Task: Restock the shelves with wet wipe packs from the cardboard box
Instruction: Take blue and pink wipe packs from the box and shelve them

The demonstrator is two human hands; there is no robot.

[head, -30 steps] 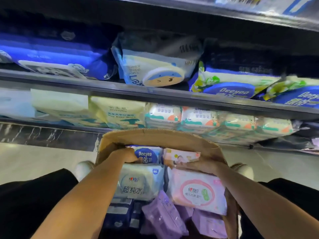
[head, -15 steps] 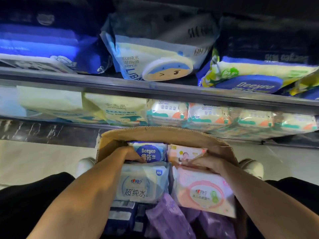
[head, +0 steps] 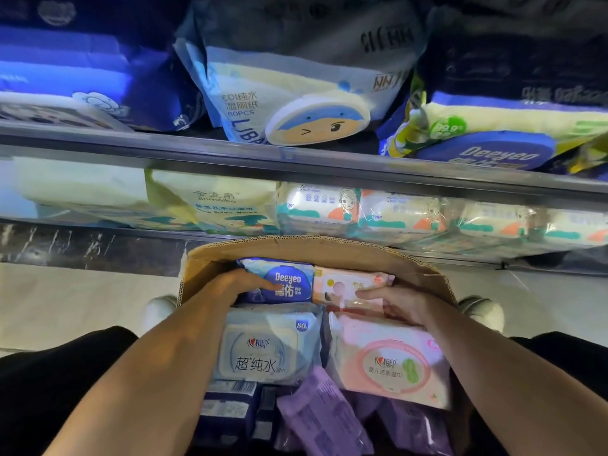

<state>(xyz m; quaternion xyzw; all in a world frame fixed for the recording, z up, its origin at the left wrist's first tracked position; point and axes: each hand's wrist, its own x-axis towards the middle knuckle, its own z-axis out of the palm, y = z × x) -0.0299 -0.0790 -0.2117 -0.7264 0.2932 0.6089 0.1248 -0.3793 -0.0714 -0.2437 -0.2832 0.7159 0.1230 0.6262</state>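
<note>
An open cardboard box [head: 296,246] sits on the floor between my knees, full of wet wipe packs. My left hand [head: 245,284] grips the left end of a blue Deeyeo pack [head: 289,284] at the box's far side. My right hand [head: 391,301] holds the small pink pack [head: 345,284] beside it. Nearer me lie a pale blue pack [head: 266,350], a pink pack with a round lid [head: 388,363] and purple packs [head: 322,419].
Two shelves rise just behind the box. The lower shelf [head: 296,235] holds yellow and white-orange wipe packs. The upper shelf rail [head: 296,159] carries large blue, white and green packs. Pale floor lies left and right, with my white shoes [head: 483,311] beside the box.
The view has tilted down and drawn closer to the box. My left hand has slid onto the blue Deeyeo pack, and my right hand has closed around the small pink pack.
</note>
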